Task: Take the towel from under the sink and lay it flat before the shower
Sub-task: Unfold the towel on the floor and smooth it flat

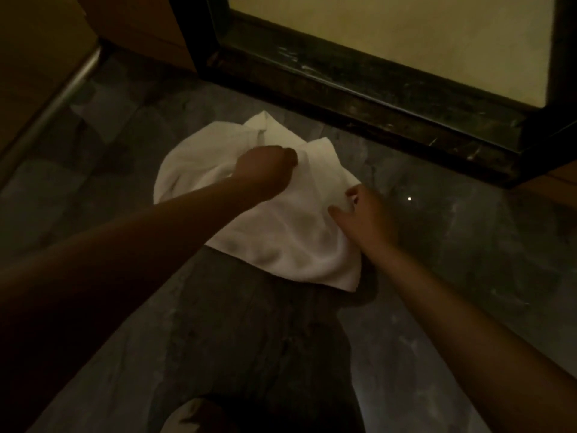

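A white towel lies rumpled and partly folded on the dark marble floor, a short way in front of the shower's dark stone threshold. My left hand is closed in a fist on a fold of the towel near its far middle. My right hand grips the towel's right edge, thumb and fingers pinching the cloth. Both arms reach in from the bottom of the view.
The pale shower floor lies beyond the threshold, framed by dark posts. A wooden door or cabinet with a metal bar handle stands at the left. Grey marble floor surrounds the towel. Light is dim.
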